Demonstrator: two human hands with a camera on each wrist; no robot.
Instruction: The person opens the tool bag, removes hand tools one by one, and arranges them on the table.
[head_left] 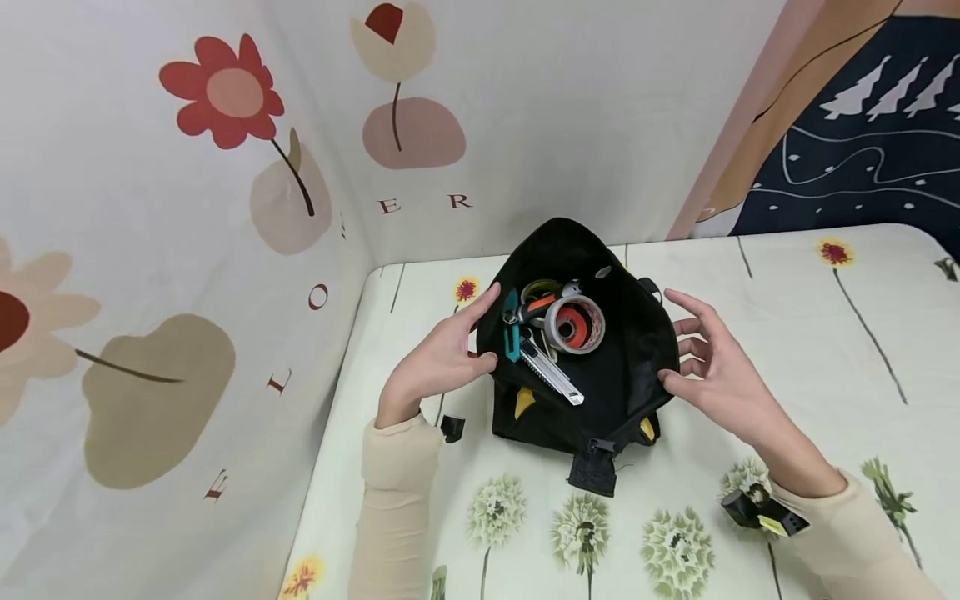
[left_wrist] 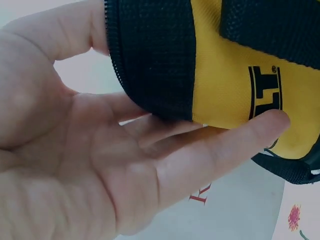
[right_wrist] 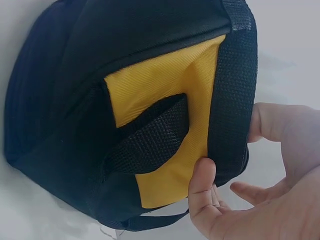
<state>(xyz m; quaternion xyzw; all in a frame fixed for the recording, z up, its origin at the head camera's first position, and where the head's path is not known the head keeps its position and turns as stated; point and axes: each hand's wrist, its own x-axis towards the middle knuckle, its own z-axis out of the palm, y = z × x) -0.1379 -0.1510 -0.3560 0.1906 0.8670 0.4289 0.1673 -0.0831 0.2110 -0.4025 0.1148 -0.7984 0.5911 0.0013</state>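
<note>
A black and yellow tool bag (head_left: 626,379) stands with its mouth spread wide. My left hand (head_left: 442,354) grips its left rim, thumb apart from the fingers; in the left wrist view the fingers lie along the yellow side panel (left_wrist: 225,85). On the opposite rim, my right hand (head_left: 723,371) pinches the edge between thumb and fingers, beside a black webbing loop (right_wrist: 155,135). Inside lie a snap-off utility knife (head_left: 551,373), a grey tape roll (head_left: 597,325) around an orange-red ring (head_left: 576,340), a teal tool (head_left: 512,329) and an orange and black handle (head_left: 537,305). Deeper contents are partly hidden.
A flower-printed cloth (head_left: 787,333) covers the table. Pale printed fabric (head_left: 525,183) hangs behind and to the left. The bag's black front strap (head_left: 592,475) hangs toward me. Black wrist-worn gear (head_left: 761,512) sits by the right sleeve.
</note>
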